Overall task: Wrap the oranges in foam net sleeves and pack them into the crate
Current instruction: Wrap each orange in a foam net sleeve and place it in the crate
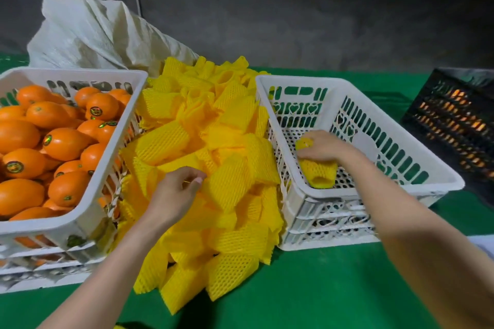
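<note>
A white crate (80,211) on the left is full of loose oranges (64,143) with stickers. Between the crates lies a big heap of yellow foam net sleeves (213,147). My left hand (177,192) rests on the heap, its fingers pinching a sleeve (230,184). On the right stands a white crate (374,179), otherwise empty, stacked on others. My right hand (324,148) is down inside it, closed over a wrapped orange (318,171) in a yellow sleeve near the crate's near left corner. The fruit itself is hidden by the net.
A white woven sack (91,35) slumps behind the left crate. A black crate (454,120) holding oranges sits at the far right. Everything rests on a green table cover (320,288). A dark wall rises behind.
</note>
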`<state>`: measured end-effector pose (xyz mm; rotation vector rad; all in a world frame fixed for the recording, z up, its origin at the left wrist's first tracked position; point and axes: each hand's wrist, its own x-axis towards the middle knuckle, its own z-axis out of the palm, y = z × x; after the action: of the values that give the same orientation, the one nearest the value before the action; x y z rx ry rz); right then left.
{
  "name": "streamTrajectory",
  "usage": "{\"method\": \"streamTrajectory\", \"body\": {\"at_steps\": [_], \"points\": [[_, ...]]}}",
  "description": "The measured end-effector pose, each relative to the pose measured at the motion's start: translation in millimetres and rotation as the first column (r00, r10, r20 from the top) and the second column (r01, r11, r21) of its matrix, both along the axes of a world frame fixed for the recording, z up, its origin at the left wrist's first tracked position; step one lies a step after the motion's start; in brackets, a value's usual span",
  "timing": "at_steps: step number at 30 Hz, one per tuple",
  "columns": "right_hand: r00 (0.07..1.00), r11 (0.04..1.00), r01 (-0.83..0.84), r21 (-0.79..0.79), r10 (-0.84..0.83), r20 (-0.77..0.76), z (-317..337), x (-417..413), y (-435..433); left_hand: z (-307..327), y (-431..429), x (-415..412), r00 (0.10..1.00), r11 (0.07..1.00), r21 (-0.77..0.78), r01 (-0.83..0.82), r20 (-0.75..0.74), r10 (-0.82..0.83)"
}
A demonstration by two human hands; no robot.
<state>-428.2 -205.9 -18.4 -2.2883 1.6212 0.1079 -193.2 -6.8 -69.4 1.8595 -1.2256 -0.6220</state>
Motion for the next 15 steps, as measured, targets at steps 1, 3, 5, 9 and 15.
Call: {"method": "streamTrajectory", "body": {"at_steps": [1,3,5,9,15], "points": [[0.985,0.987,-0.098,0.128,0.115,-0.128,-10.1,3.0,2.1,-1.2,0.5,-0.2,1.000,1.000,0.018,0.012,0.003,-0.012],[0.959,0.920,-0.162,0.358,0.232,-0.162,-25.1,10.7,10.1,-0.6,4.0,1.1,0.999,0.999,0.029,0.038,0.000,-0.038],[0.957,0.867,-0.161,0.472,0.254,-0.140,-29.4,13.4,15.5,2.9,8.0,2.9,0.999,0.999,0.022,0.043,0.028,-0.043],[0.950,0.886,-0.249,0.391,0.302,-0.079,-17.2,15.7,15.5,8.1,15.9,13.4,0.997,0.999,-0.026,0.031,0.071,-0.029],[0.963,0.943,-0.258,-0.210,0.234,-0.135,35.8,27.5,56.9,22.1,29.2,31.5,0.994,0.997,-0.068,0.039,0.101,-0.032]]}}
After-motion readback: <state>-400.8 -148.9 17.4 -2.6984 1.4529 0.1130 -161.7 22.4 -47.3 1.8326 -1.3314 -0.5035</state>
